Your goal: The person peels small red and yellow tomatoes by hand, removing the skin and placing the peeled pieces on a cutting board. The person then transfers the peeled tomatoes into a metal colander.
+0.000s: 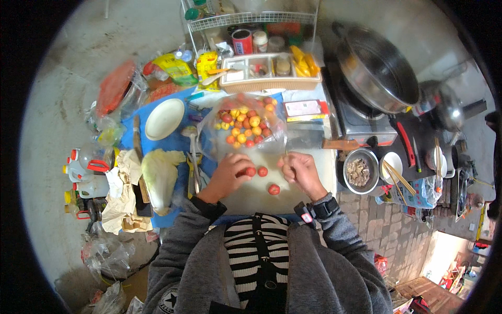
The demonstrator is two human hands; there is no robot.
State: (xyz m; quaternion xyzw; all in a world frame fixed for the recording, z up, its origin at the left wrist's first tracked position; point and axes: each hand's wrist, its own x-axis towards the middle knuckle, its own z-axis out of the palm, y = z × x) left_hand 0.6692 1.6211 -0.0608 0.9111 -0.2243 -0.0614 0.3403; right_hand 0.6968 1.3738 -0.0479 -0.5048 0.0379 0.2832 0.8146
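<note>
My left hand (231, 172) holds a small round red fruit (250, 171) at its fingertips, over a pale cutting board (251, 202). My right hand (302, 170) is curled closed above the board's right part. A thin stick (286, 152), mostly hidden, pokes up from its fingers. Between the hands lies another red fruit (262, 171); nearer to me, a third red fruit (274, 189) shows a pale mark on top. Just beyond my hands, a clear plastic bag (208, 131) contains many small red and yellow fruits (247, 123).
A cleaver (306, 135) lies right of the bag. Further right are a gas stove (366, 131) with a large steel pot (378, 70) and a metal bowl (361, 171) of food pieces. Leftward are a napa cabbage (160, 180), a ladle (193, 151) and an oval white plate (164, 119). A seasoning box (270, 84) stands behind.
</note>
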